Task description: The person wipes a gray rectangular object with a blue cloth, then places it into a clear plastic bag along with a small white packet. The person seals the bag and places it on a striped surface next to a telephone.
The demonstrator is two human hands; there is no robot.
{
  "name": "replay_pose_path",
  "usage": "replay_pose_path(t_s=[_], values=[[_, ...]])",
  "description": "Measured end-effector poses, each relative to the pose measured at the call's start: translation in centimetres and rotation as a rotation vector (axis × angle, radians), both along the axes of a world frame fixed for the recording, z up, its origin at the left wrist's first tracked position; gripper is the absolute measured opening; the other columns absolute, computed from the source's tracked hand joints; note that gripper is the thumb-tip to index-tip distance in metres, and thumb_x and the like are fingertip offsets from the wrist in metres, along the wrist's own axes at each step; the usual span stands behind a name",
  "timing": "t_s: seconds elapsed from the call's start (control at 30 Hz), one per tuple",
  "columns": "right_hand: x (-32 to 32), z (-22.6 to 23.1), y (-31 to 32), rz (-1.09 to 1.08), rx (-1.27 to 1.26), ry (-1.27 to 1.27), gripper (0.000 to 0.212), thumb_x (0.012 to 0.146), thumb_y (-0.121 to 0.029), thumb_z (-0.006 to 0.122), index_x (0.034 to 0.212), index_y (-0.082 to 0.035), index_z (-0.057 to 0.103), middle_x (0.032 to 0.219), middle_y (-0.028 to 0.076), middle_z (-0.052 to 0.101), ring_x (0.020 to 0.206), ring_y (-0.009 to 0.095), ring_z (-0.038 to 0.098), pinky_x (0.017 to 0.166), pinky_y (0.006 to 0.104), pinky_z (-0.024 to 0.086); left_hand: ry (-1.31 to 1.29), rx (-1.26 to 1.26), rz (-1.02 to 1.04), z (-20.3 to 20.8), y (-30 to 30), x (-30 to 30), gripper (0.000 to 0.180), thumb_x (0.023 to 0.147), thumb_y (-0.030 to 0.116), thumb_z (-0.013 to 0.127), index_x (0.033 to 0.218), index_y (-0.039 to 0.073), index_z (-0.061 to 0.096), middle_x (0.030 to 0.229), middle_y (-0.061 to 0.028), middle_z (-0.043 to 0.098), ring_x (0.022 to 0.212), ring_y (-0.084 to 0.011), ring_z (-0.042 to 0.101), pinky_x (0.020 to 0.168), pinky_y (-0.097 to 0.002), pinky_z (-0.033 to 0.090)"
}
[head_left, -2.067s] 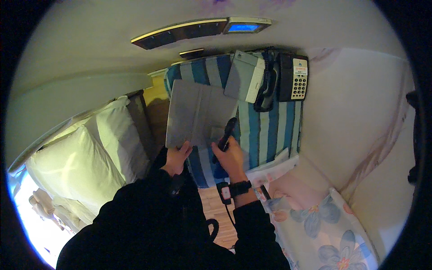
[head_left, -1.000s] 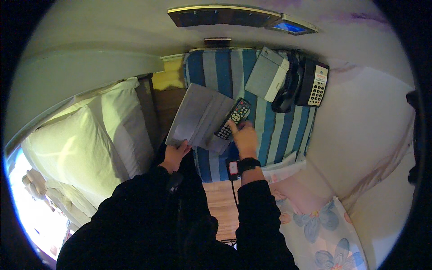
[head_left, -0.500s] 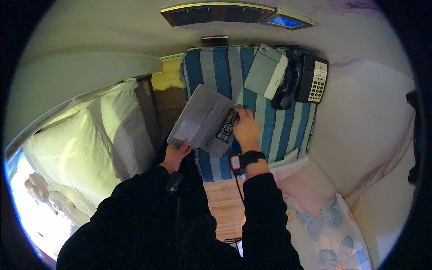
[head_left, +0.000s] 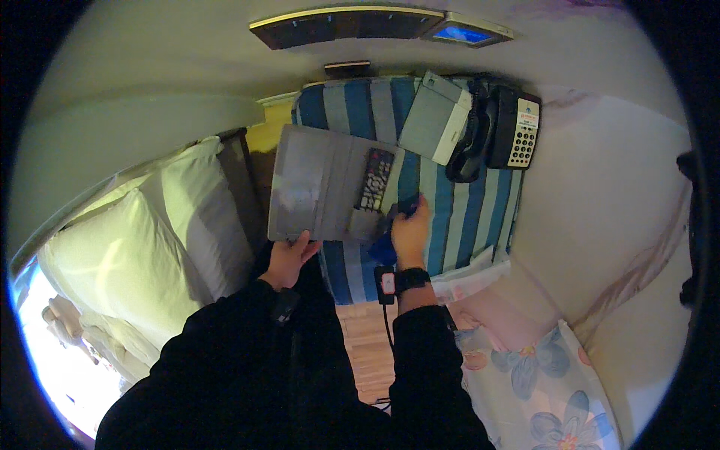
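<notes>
My left hand [head_left: 289, 261] grips the near edge of a flat grey folder-like holder [head_left: 298, 184], fingers closed on its lower rim. On the holder's right part lies a dark remote control [head_left: 374, 180] with several buttons. My right hand [head_left: 411, 232] is closed on a dark blue cloth [head_left: 385, 246], just right of the holder's near corner. Part of the cloth is hidden by the fingers. A blue-and-white striped cushioned surface [head_left: 450, 214] lies under the holder and the cloth.
At the back right of the striped surface lie a grey-green folder [head_left: 433, 120] and a black corded telephone [head_left: 513, 129]. White pillows [head_left: 131, 259] lean at the left. A flower-print cloth [head_left: 536, 390] is at the lower right. A wall panel [head_left: 345, 26] runs along the back.
The holder has turned straighter and shifted left and away from me. My right hand has left the remote control and moved nearer to me, now closed on the blue cloth.
</notes>
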State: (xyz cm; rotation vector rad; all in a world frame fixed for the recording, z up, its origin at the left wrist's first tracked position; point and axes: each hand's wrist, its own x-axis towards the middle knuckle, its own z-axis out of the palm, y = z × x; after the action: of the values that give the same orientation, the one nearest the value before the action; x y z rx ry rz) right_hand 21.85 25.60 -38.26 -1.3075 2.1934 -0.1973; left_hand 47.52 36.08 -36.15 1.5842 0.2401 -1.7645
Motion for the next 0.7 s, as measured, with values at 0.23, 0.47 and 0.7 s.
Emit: replay_pose_path(t_s=[0.23, 0.47, 0.7], values=[[1.9, -0.9, 1.3, 0.06, 0.265, -0.363, 0.063, 0.088, -0.015, 0.063, 0.147, -0.008, 0.04, 0.121, 0.031, 0.065, 0.11, 0.049, 0.063, 0.094, 0.0507, 0.05, -0.474, -0.208, -0.584, 1.6, -0.8, 1.7, 0.035, 0.096, 0.017, 0.07, 0.125, 0.003, 0.057, 0.12, -0.0111, 0.066, 0.11, -0.0297, 0.066, 0.095, -0.0402, 0.054], [2.5, -1.2, -0.4, 0.112, 0.124, -0.403, 0.046, 0.089, -0.012, 0.06, 0.134, -0.007, 0.056, 0.119, 0.027, 0.067, 0.11, 0.046, 0.063, 0.094, 0.0499, 0.051, -0.771, -0.767, -1.154, 3.0, -2.9, -0.3, 0.05, 0.085, 0.005, 0.073, 0.132, 0.011, 0.057, 0.141, -0.0184, 0.048, 0.131, -0.0406, 0.047, 0.108, -0.0441, 0.044], [-2.3, -0.2, -2.2, 0.01, 0.018, -0.094, 0.033, 0.089, -0.01, 0.062, 0.122, -0.007, 0.065, 0.116, 0.023, 0.069, 0.106, 0.043, 0.065, 0.093, 0.0465, 0.052, -0.887, -0.872, -1.476, 2.7, -9.4, -3.9, 0.062, 0.082, 0.013, 0.076, 0.14, 0.021, 0.054, 0.153, -0.0147, 0.038, 0.145, -0.0398, 0.033, 0.116, -0.0605, 0.03]])
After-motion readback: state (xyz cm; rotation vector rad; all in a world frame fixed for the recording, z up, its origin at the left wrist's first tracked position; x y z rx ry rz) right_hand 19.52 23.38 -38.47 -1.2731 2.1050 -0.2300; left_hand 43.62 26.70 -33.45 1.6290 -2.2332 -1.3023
